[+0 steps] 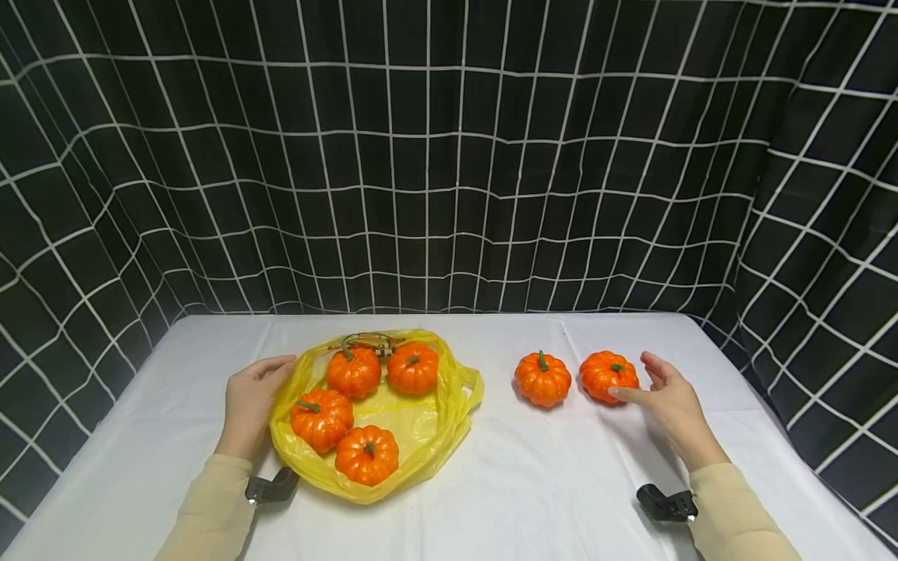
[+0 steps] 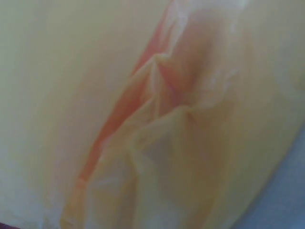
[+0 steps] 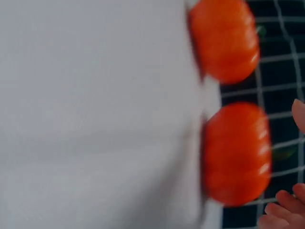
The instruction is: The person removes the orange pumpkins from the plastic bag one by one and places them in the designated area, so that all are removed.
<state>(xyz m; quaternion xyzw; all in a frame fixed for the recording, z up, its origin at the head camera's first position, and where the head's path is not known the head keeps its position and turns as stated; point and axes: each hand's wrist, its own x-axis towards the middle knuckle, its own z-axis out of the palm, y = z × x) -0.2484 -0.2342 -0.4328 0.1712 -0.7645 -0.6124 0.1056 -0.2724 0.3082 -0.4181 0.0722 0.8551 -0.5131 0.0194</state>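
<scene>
A yellow plastic bag [image 1: 449,436] lies with its mouth spread wide on the left half of the table. Inside it are several small orange pumpkins [image 1: 368,456] with green stems. My left hand [image 1: 252,405] is at the bag's left side, its fingers partly hidden by the plastic. Crumpled yellow plastic [image 2: 176,157] fills the left wrist view. On the right, my right hand [image 1: 669,401] is beside a pumpkin [image 1: 605,374], thumb and fingers spread apart around its right side. In the right wrist view, a gap shows between the fingertips [image 3: 281,210] and that pumpkin [image 3: 236,155].
Another pumpkin [image 1: 543,380] sits just left of the one by my right hand. A thin brown, patterned piece [image 1: 375,341] shows at the bag's back rim. White cloth covers the table [image 1: 505,491], and a black curtain with white grid lines [image 1: 449,156] surrounds its back and sides.
</scene>
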